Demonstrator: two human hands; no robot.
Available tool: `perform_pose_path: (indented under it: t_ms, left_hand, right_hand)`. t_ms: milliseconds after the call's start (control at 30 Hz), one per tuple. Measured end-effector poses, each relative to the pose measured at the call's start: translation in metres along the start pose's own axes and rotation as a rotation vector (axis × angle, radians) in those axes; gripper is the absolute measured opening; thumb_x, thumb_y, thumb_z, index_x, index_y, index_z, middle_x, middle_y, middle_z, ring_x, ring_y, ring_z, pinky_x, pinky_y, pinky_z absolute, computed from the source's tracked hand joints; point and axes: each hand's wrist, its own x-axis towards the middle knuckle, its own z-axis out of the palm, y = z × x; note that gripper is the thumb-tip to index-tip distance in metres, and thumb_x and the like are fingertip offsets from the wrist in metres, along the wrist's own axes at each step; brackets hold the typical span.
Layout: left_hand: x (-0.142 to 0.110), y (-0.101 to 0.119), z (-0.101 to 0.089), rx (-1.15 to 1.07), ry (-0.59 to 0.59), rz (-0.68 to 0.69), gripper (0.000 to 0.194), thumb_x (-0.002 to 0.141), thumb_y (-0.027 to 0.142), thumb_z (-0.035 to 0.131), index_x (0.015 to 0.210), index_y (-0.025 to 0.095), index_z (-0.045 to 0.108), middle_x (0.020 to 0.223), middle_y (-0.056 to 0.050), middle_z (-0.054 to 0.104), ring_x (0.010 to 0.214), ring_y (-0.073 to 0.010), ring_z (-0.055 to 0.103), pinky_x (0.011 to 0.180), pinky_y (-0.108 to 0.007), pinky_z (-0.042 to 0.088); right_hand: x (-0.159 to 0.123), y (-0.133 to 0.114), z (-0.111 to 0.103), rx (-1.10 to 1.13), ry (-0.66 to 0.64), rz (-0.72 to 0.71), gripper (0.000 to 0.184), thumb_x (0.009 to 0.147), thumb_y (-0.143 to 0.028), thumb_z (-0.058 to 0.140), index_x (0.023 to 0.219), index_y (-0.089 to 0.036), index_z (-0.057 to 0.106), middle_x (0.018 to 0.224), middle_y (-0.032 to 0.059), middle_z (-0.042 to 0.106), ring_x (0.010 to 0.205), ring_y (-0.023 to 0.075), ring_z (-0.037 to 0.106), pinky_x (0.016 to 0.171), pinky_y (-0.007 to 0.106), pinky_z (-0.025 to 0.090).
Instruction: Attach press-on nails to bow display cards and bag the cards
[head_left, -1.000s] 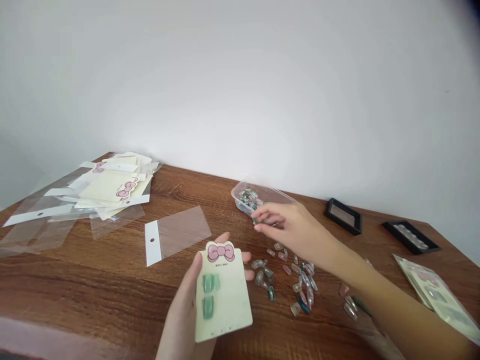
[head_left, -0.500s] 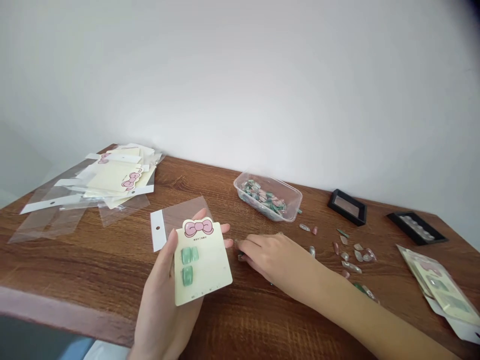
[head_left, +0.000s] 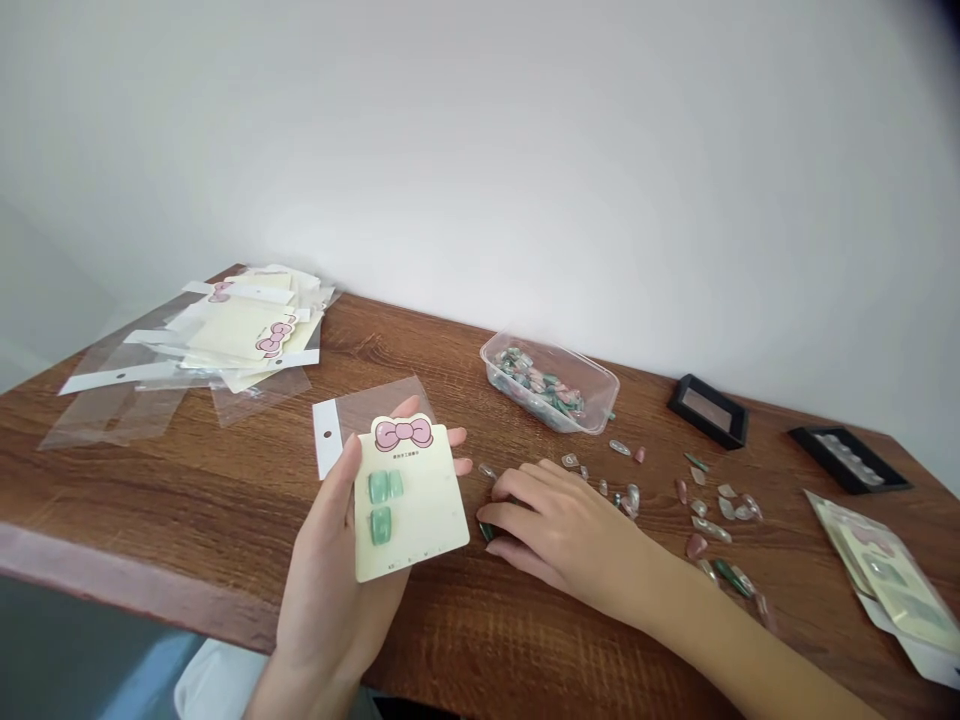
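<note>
My left hand (head_left: pixel 334 570) holds a cream display card (head_left: pixel 431 510) tilted up, thumb along its left edge and fingers behind it. The card has a pink bow printed at the top. Three pale green press-on nails (head_left: pixel 381 525) sit on its left half. My right hand (head_left: pixel 559 520) rests low on the table just right of the card, fingers curled down. Between its thumb and fingers shows a dark green press-on nail (head_left: pixel 486 531), partly hidden by them. A small clear nail (head_left: pixel 487 470) lies beside the fingertips.
A clear plastic tub (head_left: pixel 604 408) of mixed nails stands near the wall. Loose nails (head_left: pixel 710 530) are scattered right. Two black frames (head_left: pixel 709 412) and a packed card (head_left: pixel 885 570) lie farther right. Cards and bags (head_left: pixel 232 335) pile left; a clear bag (head_left: pixel 326 433) lies behind the held card.
The camera view has shifted slightly. My right hand has opened up a little around the dark green nail, which shows more clearly. My left hand still holds the card.
</note>
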Motion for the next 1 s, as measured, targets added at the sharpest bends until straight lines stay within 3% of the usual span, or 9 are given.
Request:
perform_pose_path:
  t_ms: [167, 300, 533, 733, 900, 1000]
  left_hand:
    - [0.0, 0.001, 0.0, 0.029, -0.007, -0.001, 0.061, 0.098, 0.045, 0.05, 0.154, 0.024, 0.041, 0.121, -0.013, 0.075, 0.107, -0.0285, 0.072, 0.091, -0.039, 0.055]
    - [0.0, 0.002, 0.0, 0.016, -0.002, -0.028, 0.063, 0.098, 0.048, 0.049, 0.155, 0.024, 0.039, 0.121, -0.012, 0.075, 0.106, -0.0287, 0.072, 0.095, -0.04, 0.052]
    - [-0.001, 0.001, 0.002, 0.015, 0.011, -0.038, 0.062, 0.098, 0.047, 0.05, 0.155, 0.025, 0.04, 0.124, -0.012, 0.074, 0.109, -0.0284, 0.072, 0.093, -0.039, 0.054]
    - [-0.001, 0.0, 0.001, 0.015, 0.017, -0.033, 0.06, 0.099, 0.045, 0.049, 0.155, 0.026, 0.041, 0.125, -0.012, 0.074, 0.108, -0.0291, 0.072, 0.087, -0.038, 0.058]
    - [-0.001, 0.0, 0.002, 0.022, 0.032, -0.033, 0.059, 0.099, 0.045, 0.047, 0.154, 0.026, 0.042, 0.123, -0.013, 0.075, 0.106, -0.0291, 0.073, 0.092, -0.039, 0.055]
    - [-0.001, 0.0, 0.003, 0.041, 0.041, -0.026, 0.058, 0.098, 0.046, 0.048, 0.153, 0.027, 0.045, 0.121, -0.012, 0.075, 0.105, -0.0314, 0.073, 0.097, -0.045, 0.053]
  right_hand:
    - [-0.01, 0.008, -0.006, 0.144, 0.039, 0.169, 0.02, 0.096, -0.028, 0.065, 0.114, -0.021, 0.066, 0.107, 0.006, 0.064, 0.096, 0.0216, 0.061, 0.085, 0.038, 0.049]
    - [-0.018, 0.013, 0.003, 0.141, 0.109, 0.293, 0.013, 0.093, -0.022, 0.067, 0.107, -0.021, 0.068, 0.099, 0.0048, 0.064, 0.09, 0.0211, 0.062, 0.082, 0.038, 0.05]
    - [-0.019, 0.009, 0.015, 0.194, 0.137, 0.373, 0.002, 0.094, -0.021, 0.067, 0.092, -0.021, 0.068, 0.093, 0.0032, 0.064, 0.088, 0.0207, 0.061, 0.08, 0.037, 0.048]
    - [-0.022, 0.009, 0.017, 0.145, 0.2, 0.272, 0.008, 0.098, -0.02, 0.061, 0.091, -0.019, 0.064, 0.095, 0.0047, 0.067, 0.087, 0.0204, 0.062, 0.082, 0.039, 0.048]
    - [-0.025, 0.004, 0.014, 0.148, 0.317, 0.192, 0.008, 0.098, -0.014, 0.058, 0.094, -0.018, 0.063, 0.089, 0.0031, 0.071, 0.081, 0.0177, 0.065, 0.078, 0.035, 0.051]
    - [-0.026, 0.002, 0.014, 0.139, 0.325, 0.185, 0.014, 0.098, -0.013, 0.057, 0.108, -0.018, 0.065, 0.093, 0.0052, 0.072, 0.082, 0.0183, 0.067, 0.077, 0.034, 0.054]
